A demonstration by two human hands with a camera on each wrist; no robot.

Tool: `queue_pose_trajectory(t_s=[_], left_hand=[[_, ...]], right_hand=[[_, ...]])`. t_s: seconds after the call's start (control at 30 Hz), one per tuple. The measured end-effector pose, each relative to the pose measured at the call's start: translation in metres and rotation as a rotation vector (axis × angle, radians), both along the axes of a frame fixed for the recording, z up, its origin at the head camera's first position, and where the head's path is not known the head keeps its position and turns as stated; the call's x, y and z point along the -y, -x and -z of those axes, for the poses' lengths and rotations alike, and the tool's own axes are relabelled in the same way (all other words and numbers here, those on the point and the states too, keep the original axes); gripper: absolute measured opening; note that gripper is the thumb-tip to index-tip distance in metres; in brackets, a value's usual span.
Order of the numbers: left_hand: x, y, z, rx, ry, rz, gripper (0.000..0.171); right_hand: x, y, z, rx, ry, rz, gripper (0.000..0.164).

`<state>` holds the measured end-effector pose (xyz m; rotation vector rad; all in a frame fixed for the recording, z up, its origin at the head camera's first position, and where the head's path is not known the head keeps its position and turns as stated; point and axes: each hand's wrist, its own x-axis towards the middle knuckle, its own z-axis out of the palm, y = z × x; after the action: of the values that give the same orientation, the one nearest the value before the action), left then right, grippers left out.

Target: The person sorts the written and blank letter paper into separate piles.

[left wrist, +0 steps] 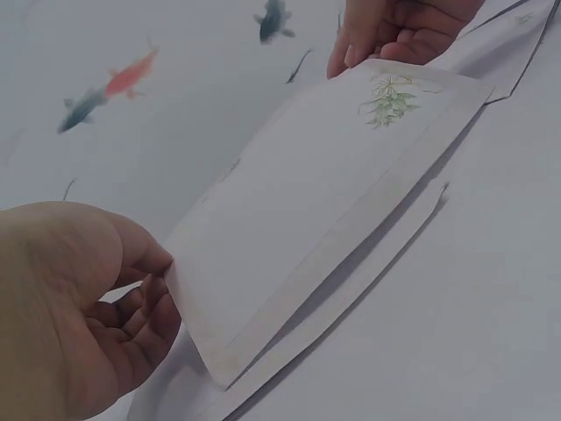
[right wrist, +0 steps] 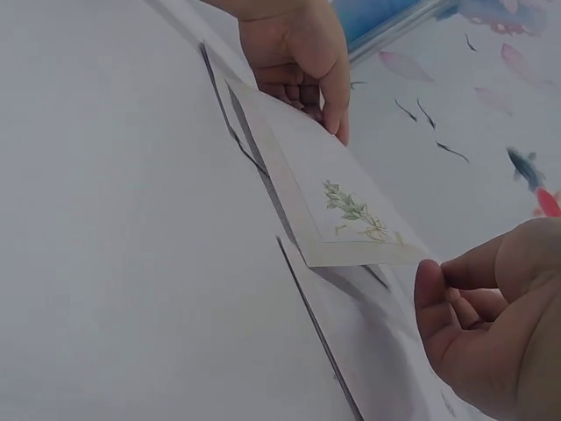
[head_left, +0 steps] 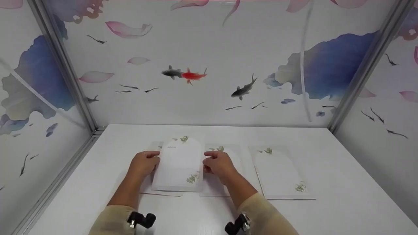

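Both hands hold one sheet of decorated paper (head_left: 179, 163), white with a pale border and small green plant prints at its top and lower right. My left hand (head_left: 143, 164) pinches its left edge between thumb and fingers. At the opposite edge my right hand (head_left: 220, 164) pinches it the same way; in the right wrist view the right thumb and index finger meet at the paper's corner. The held sheet is raised above the table, overlapping a left stack of paper (head_left: 146, 188) and a middle stack (head_left: 215, 189) with matching prints.
A third stack of the same printed paper (head_left: 281, 176) lies to the right on the white table (head_left: 333, 163). Panels with painted fish and petals (head_left: 202, 104) stand behind and at both sides, joined by metal posts (head_left: 62, 65).
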<state>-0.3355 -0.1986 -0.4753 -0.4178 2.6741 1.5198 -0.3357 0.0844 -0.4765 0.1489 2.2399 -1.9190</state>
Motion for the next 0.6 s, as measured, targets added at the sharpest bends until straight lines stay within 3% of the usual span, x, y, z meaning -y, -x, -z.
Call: queue_pose_trajectory(t_s=[0.27,0.6], left_hand=[[0.037,-0.01,-0.002,0.027,0.05,-0.011,0.048],[0.062,-0.014,-0.002,0.038,0.082,-0.033,0.048]], right_hand=[[0.036,-0.006,-0.002,0.045,0.105,-0.072,0.04],[0.05,-0.007,-0.002,0.053,0.211,-0.186,0.042]])
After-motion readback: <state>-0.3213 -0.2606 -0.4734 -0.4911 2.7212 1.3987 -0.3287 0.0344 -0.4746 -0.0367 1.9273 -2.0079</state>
